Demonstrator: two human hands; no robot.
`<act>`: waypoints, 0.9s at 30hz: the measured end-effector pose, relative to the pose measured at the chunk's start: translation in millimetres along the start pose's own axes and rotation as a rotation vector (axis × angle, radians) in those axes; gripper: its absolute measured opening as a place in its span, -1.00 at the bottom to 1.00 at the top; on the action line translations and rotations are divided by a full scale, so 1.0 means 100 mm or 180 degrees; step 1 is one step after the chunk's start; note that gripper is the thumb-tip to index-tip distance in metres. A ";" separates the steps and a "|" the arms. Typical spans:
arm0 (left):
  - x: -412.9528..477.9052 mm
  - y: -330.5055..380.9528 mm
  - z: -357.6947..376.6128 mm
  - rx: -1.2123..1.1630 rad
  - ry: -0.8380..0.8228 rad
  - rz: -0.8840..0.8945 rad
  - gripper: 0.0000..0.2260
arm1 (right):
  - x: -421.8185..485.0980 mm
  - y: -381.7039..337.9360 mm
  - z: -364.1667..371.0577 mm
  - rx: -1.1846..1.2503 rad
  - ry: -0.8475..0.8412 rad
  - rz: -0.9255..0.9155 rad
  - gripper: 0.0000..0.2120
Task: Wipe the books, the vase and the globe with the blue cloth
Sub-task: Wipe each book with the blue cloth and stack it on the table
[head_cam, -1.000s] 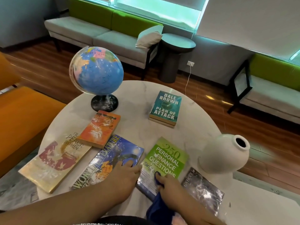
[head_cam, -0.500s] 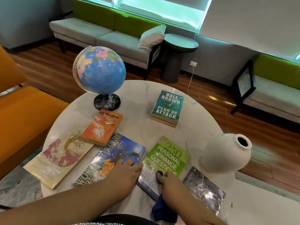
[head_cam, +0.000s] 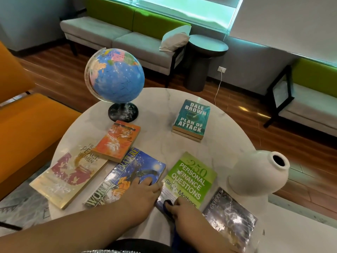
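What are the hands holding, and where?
The right hand grips the dark blue cloth by its bunched upper end; the left hand just presses the blue paperback book.

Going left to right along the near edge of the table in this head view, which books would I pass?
Peace Women book → World Literature book → green Personal Finance Questions book → dark glossy book

Books lie flat between globe and vase; blue cloth on green one.
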State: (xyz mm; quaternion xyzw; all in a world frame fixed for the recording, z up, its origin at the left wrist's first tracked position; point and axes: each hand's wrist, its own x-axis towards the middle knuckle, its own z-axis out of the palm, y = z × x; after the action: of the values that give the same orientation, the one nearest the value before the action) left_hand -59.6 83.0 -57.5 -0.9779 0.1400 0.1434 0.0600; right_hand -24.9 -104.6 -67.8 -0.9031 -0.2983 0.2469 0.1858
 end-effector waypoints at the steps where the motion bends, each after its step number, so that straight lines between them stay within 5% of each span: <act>1: -0.01 -0.01 -0.01 0.0082 0.0039 0.0027 -0.57 | 0.02 0.02 -0.03 0.0084 0.0190 0.0124 -0.73; 4: 0.01 -0.06 0.02 0.0001 0.0173 0.0109 -0.55 | 0.03 0.00 -0.13 0.0242 0.0208 0.0301 -0.82; 8: -0.03 -0.01 -0.01 -0.0071 0.0219 0.0002 -0.61 | -0.01 -0.06 -0.04 -0.0169 0.0120 -0.0210 -0.77; 13: -0.13 0.01 0.12 -0.0132 0.0163 0.0191 -0.80 | 0.15 -0.04 -0.11 0.0174 0.0518 0.0388 -0.71; 15: -0.14 -0.02 0.19 -0.0171 0.0180 0.0153 -0.78 | 0.11 -0.06 -0.05 -0.0315 0.0180 0.0099 -0.77; 18: -0.13 -0.02 0.25 -0.0123 0.0322 0.0131 -0.69 | 0.06 -0.15 0.05 -0.0509 -0.0126 -0.0475 -0.57; 20: -0.11 -0.05 0.21 -0.0164 0.0399 0.0184 -0.74 | 0.18 -0.11 0.06 -0.0339 0.0122 -0.0447 -0.31; 22: -0.14 -0.04 0.16 -0.0223 0.0448 0.0164 -0.80 | 0.28 -0.05 -0.01 -0.0269 0.0469 -0.0152 -0.55; 24: -0.17 -0.03 0.18 -0.0259 0.0502 0.0136 -0.81 | 0.26 -0.10 -0.03 -0.0347 0.0251 0.0001 -0.79; 27: -0.20 -0.02 0.25 -0.0153 0.0443 0.0109 -0.71 | 0.15 -0.21 0.06 -0.0806 -0.0069 -0.0534 -0.62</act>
State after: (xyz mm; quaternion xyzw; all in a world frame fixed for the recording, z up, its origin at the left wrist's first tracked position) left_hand -83.9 93.5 -75.5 -0.9841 0.1571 0.0794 0.0242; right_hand -27.5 -78.2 -67.0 -0.8884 -0.4035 0.2006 0.0872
